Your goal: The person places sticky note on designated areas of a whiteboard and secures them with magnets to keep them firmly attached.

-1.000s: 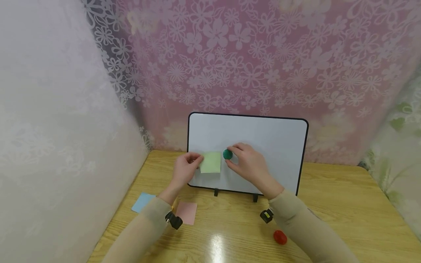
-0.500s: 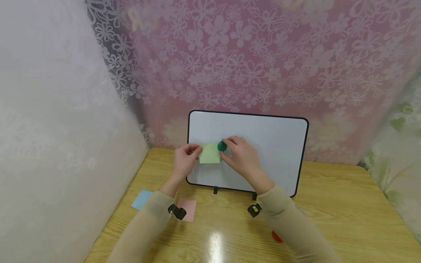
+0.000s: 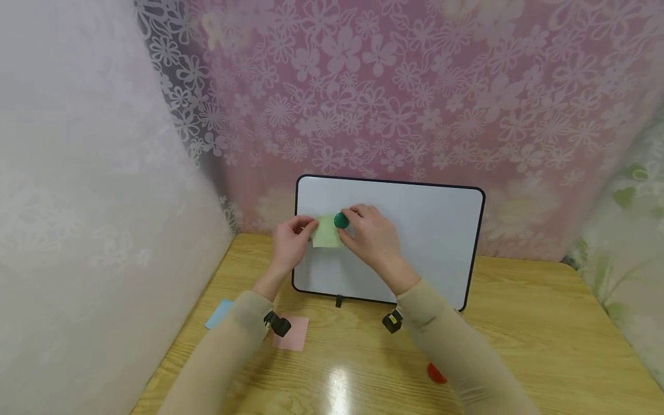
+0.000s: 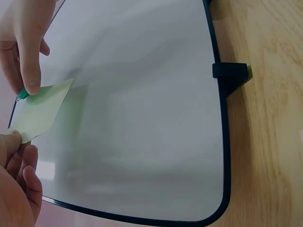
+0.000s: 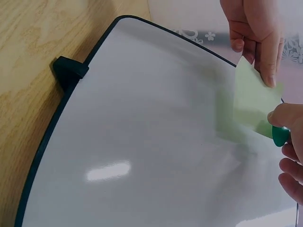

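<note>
Currently, a person's left hand (image 3: pixel 289 242) pinches the left edge of a square, pale green note (image 3: pixel 325 232) in front of a whiteboard (image 3: pixel 430 248), while the right hand (image 3: pixel 374 239) grips a round green disc (image 3: pixel 340 220), probably a magnet, at the note's upper right corner. The note is over the left half of the board and, in both wrist views, looks tilted away from its surface, casting a shadow there. The step in hand seems to be lining up disc and paper; the next move likely calls for pressing both flat to the board without letting the note slip. The black-framed board stands on a glossy, wood-grained tabletop (image 3: pixel 529 328). Nearer the person lie a pink paper square (image 3: pixel 291 340), a partly covered blue one (image 3: pixel 218 314) and a red piece (image 3: pixel 436 373) half hidden by the right sleeve. Behind hangs a pink curtain (image 3: pixel 342 86) with white flowers; pale coverings flank both sides
</note>
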The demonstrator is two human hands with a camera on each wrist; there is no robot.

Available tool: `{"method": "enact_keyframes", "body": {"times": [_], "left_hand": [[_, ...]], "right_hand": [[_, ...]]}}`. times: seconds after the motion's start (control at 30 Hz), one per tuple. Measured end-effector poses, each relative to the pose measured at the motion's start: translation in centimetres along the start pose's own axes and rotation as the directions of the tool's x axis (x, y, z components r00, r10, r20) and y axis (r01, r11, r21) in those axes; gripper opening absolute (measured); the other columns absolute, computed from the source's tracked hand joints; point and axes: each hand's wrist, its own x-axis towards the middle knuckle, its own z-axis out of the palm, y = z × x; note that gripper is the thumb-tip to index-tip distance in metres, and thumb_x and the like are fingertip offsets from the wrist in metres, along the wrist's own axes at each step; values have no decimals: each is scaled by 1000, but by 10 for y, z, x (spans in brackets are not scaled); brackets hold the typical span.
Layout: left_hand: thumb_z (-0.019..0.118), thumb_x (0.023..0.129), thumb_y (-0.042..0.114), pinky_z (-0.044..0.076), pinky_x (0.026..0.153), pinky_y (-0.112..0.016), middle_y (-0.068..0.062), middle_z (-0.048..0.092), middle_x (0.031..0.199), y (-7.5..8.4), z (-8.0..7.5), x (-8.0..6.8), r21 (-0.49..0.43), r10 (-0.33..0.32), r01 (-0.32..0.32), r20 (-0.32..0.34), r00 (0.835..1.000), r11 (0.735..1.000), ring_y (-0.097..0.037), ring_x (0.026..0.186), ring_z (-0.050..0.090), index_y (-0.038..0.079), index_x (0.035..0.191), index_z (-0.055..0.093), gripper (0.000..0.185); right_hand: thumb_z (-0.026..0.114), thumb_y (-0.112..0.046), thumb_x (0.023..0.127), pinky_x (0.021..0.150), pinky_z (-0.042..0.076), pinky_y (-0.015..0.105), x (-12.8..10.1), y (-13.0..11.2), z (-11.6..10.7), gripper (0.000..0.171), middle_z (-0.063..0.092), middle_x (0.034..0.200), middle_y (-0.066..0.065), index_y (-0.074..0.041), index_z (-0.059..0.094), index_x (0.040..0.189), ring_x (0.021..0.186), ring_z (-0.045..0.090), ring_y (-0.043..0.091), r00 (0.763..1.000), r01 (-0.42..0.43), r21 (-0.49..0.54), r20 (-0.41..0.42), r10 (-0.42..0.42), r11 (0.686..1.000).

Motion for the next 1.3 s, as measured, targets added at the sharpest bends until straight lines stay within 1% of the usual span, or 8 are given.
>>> {"method": "enact_keyframes", "body": {"times": [0.1, 0.23, 0.4, 0.63, 0.83, 0.93, 1.07, 1.3], "left_hand": [[77, 102, 19, 51, 59, -24, -8, 77, 91, 5, -3, 5, -5, -10, 10, -4, 1000, 1000, -18, 72, 65, 4, 106, 82, 17], [77, 102, 18, 51, 60, -24, -9, 77, 91, 9, -7, 11, 22, -9, 10, -17, 1000, 1000, -18, 71, 64, 3, 105, 82, 16], [77, 102, 19, 51, 60, -25, -8, 76, 89, 10, -12, 16, 47, -12, 13, -16, 1000, 999, -20, 72, 65, 4, 105, 82, 16], [77, 102, 20, 59, 71, -27, -9, 74, 94, 5, -17, 23, -20, -86, 86, 24, 996, 996, -20, 83, 67, 4, 107, 80, 17], [77, 102, 21, 60, 75, -28, -9, 74, 98, 8, -19, 28, -41, -131, 132, 39, 991, 990, -21, 88, 68, 5, 108, 80, 17], [77, 102, 22, 60, 75, -28, -9, 75, 99, 12, -18, 30, -36, -127, 128, 38, 991, 991, -21, 88, 69, 5, 110, 80, 18], [76, 103, 22, 59, 74, -28, -9, 74, 99, 16, -18, 32, -37, -112, 113, 43, 993, 993, -21, 86, 68, 4, 111, 79, 20], [76, 103, 20, 58, 70, -26, -10, 73, 96, 12, -13, 37, -51, -103, 104, 20, 994, 993, -20, 82, 66, 3, 109, 80, 19]], "right_hand": [[87, -29, 92, 81, 62, 40, 7, 0, -2, 42, 73, 116, 11, -4, 78, 124, 102, 70, 29, 1000, -4, -7, 1, 4, 1000], [87, -29, 91, 79, 62, 40, 13, 0, -4, 41, 73, 115, 11, -4, 78, 124, 101, 70, 29, 1000, -10, -13, 3, 10, 1000], [86, -29, 92, 77, 62, 40, 20, -1, -6, 41, 73, 117, 10, -5, 78, 124, 102, 69, 28, 1000, -21, -25, 9, 22, 999], [85, -31, 93, 81, 62, 41, 25, -2, -6, 39, 72, 119, 10, -7, 78, 124, 107, 69, 29, 999, -31, -24, 28, 32, 999], [85, -30, 94, 82, 62, 41, 32, -2, -8, 40, 72, 121, 10, -7, 78, 126, 108, 68, 29, 999, -32, -19, 20, 33, 999], [85, -30, 94, 82, 62, 40, 36, -2, -9, 41, 72, 121, 9, -7, 78, 126, 108, 68, 29, 999, -32, -14, 12, 32, 999], [83, -32, 95, 82, 62, 41, 41, -5, -9, 41, 72, 123, 8, -8, 77, 128, 110, 68, 28, 999, -39, -15, 35, 39, 999], [82, -33, 96, 82, 62, 41, 46, -8, -4, 42, 71, 126, 8, -9, 76, 130, 114, 67, 28, 996, -61, -9, 59, 61, 998]]}}
